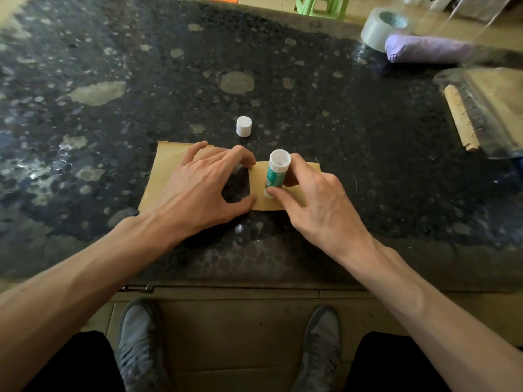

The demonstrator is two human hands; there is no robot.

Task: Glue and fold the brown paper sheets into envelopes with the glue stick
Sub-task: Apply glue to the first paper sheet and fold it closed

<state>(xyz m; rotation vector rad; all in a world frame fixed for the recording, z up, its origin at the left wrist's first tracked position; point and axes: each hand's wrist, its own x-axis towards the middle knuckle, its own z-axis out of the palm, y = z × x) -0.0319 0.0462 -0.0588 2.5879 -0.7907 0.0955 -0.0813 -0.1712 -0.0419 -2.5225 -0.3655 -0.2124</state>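
- Brown paper [167, 165] lies flat on the speckled dark table [368, 137], near its front edge, under both hands.
- Left hand [198, 188]: fingers spread, pressing the paper down; thumb and forefinger tips touch the sheet's right portion.
- Right hand [319, 205]: thumb and fingers pinch the glue stick [276, 176], which is tilted with its lower end on the paper.
- White cap [244, 126] stands upright just behind the paper, apart from it.
- Tape roll [382, 26] sits at the far right.

Legible text: none.
The green label on the glue stick [274, 178] carries white print, too small and blurred to read.
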